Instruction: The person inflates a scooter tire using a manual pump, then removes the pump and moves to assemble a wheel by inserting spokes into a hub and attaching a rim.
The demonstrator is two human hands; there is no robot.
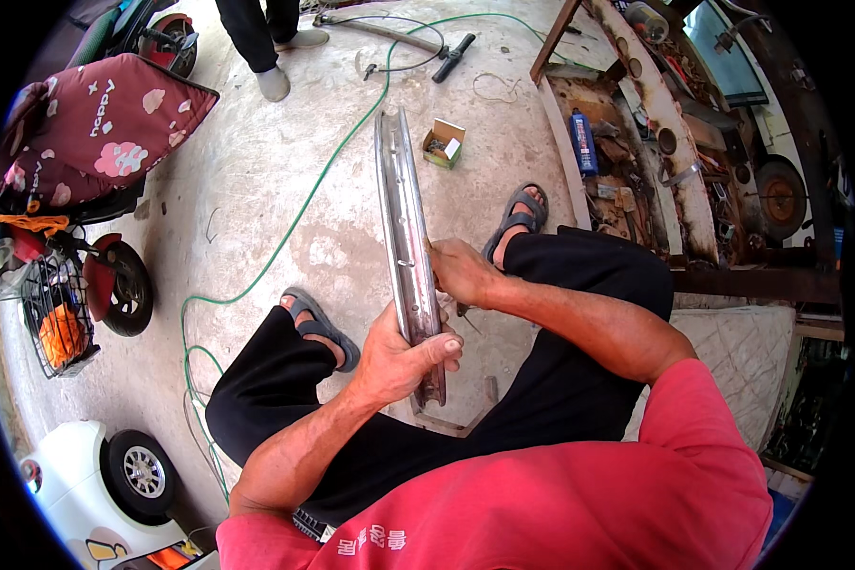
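Observation:
A bare metal wheel rim [401, 180] stands edge-on between my knees, without a tyre. Its channel faces up at me, and small holes or spoke ends run along the middle. My left hand [399, 359] is wrapped round the near part of the rim, with the thumb lying across the channel. Against the rim's right side, my right hand [464, 274] is closed, its fingertips hidden behind the metal. What those fingers hold cannot be made out. A thin dark part shows just below the right hand.
A small open box [444, 144] of little parts lies beyond the rim. The green hose [299, 214] curves across the floor at left, with a pump [454, 57] farther off. A cluttered rack [651, 142] stands right, scooters [119, 285] left. Another person's legs [256, 38] show at the top.

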